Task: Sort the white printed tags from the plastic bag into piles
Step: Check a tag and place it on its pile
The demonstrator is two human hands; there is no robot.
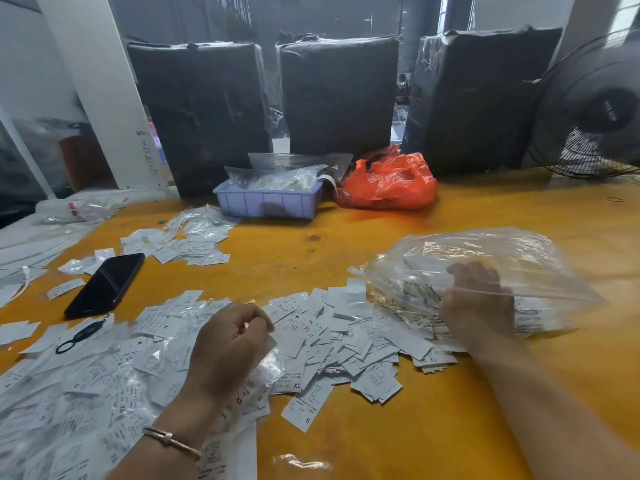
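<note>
A clear plastic bag (485, 258) lies on the right of the yellow table (381, 427), its mouth facing left with white printed tags inside. My right hand (479, 299) is reached into the bag, seen through the plastic, its fingers curled among the tags there. A wide heap of white printed tags (346, 337) spills from the bag's mouth across the table's near side. My left hand (230, 344) hovers over the heap with curled fingers, pinching a small stack of tags (270, 344). A smaller pile of tags (187, 244) sits farther back on the left.
A black phone (105, 284) and a black ring holder (74, 339) lie at the left. A lilac tray (266, 200) of bagged tags and a red plastic bag (388, 183) stand at the back. Dark wrapped bales (339, 95) and a fan (592, 112) line the far edge.
</note>
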